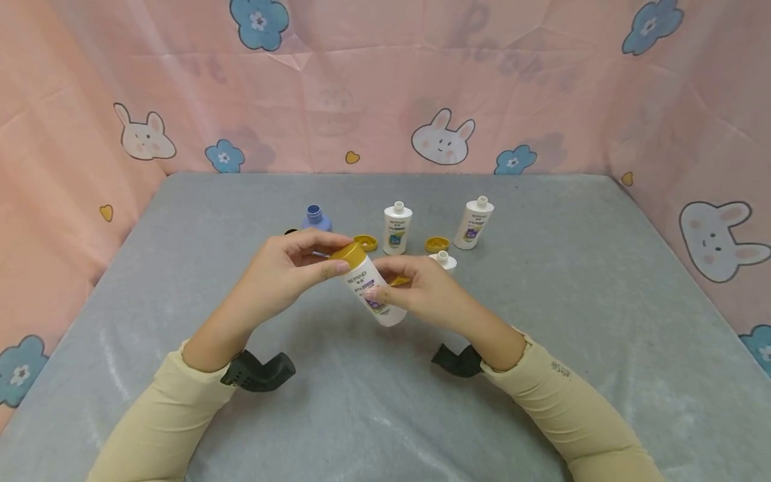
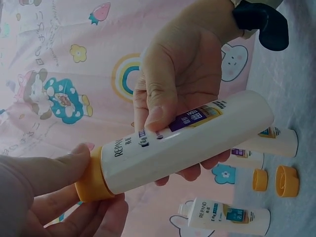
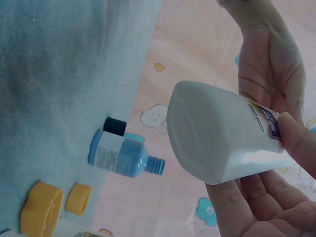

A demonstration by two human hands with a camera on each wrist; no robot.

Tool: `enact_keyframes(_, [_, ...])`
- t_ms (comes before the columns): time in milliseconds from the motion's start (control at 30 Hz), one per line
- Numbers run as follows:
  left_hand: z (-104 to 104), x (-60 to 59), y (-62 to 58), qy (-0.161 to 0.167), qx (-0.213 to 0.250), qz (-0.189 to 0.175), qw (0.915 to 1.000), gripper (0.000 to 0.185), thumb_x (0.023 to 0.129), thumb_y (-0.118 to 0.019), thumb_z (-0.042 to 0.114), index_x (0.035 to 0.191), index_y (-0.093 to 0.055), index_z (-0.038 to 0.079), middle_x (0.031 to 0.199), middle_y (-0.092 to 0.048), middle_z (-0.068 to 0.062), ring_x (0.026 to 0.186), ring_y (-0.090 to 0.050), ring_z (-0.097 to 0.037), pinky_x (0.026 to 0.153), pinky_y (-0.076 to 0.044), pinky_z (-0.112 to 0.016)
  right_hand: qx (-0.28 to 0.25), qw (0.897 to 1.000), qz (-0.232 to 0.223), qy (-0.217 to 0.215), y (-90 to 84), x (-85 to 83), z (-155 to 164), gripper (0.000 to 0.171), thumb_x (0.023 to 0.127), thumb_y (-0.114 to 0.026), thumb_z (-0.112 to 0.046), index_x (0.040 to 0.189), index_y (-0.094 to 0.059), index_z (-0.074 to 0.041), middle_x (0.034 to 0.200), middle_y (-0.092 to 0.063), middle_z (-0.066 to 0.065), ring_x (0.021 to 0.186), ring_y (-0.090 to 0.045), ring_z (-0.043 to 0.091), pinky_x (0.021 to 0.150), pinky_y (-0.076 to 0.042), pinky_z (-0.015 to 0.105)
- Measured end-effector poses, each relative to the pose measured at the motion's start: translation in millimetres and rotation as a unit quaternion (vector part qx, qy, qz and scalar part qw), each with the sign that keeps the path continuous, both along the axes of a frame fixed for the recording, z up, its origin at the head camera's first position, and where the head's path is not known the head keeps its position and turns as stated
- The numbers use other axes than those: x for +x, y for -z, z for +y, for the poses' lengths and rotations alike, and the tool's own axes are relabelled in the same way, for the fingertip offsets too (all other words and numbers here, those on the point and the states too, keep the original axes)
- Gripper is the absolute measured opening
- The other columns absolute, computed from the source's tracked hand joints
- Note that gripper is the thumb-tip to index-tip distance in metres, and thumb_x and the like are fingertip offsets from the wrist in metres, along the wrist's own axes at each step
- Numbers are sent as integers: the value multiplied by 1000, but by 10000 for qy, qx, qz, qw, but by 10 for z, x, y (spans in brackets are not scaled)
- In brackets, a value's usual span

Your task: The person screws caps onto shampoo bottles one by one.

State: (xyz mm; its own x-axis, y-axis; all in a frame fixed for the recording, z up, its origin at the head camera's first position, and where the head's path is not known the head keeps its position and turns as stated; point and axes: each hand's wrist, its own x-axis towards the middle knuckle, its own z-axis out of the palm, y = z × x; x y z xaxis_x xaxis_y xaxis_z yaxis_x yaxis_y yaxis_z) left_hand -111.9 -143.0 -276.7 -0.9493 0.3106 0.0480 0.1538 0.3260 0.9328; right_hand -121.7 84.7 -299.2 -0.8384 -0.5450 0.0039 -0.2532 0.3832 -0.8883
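Note:
A white shampoo bottle (image 1: 376, 309) with a gold cap (image 1: 350, 255) is held tilted above the table, its cap end toward the upper left in the head view. My left hand (image 1: 274, 278) pinches the gold cap between thumb and fingers. Around the bottle's body my right hand (image 1: 430, 294) curls, thumb over the label on the near side. In the left wrist view the cap (image 2: 94, 177) sits on the bottle's end. The right wrist view looks onto the bottle's flat base (image 3: 195, 133).
Three uncapped white bottles stand behind, one at centre (image 1: 397, 231), one at right (image 1: 474, 224), one partly hidden (image 1: 444, 260) by my right hand. Loose gold caps (image 1: 365, 243) (image 1: 437, 244) lie among them. Further left are a blue open bottle (image 1: 316, 219) and a black cap (image 3: 115, 126).

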Motion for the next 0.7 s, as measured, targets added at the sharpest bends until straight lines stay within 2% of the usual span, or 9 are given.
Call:
enact_keyframes(233, [-13, -8, 30, 233, 21, 419, 9988, 32, 91, -71, 6, 123, -68, 2, 123, -68, -12, 99, -69, -14, 87, -58, -22, -26, 10000, -14, -23, 20, -5, -2, 30, 91, -71, -11, 120, -70, -4, 104, -73, 11, 93, -66, 19, 82, -60, 36])
enact_keyframes(433, [-12, -8, 51, 363, 82, 682, 9970, 30, 93, -68, 4, 122, -67, -1, 123, -67, -16, 104, -67, -16, 89, -57, -20, 34, 10000, -50, 10, 14, -6, 3, 31, 91, -72, -13, 122, -69, -4, 105, -73, 11, 94, -66, 19, 83, -59, 36])
enact_keyframes(700, [11, -23, 76, 408, 121, 772, 9961, 27, 95, -64, 4, 122, -66, -1, 124, -67, -16, 105, -66, -18, 90, -55, -20, 66, 9999, -108, 19, 6, -8, 11, 30, 92, -70, -12, 122, -69, -5, 105, -72, 10, 95, -65, 20, 84, -59, 36])
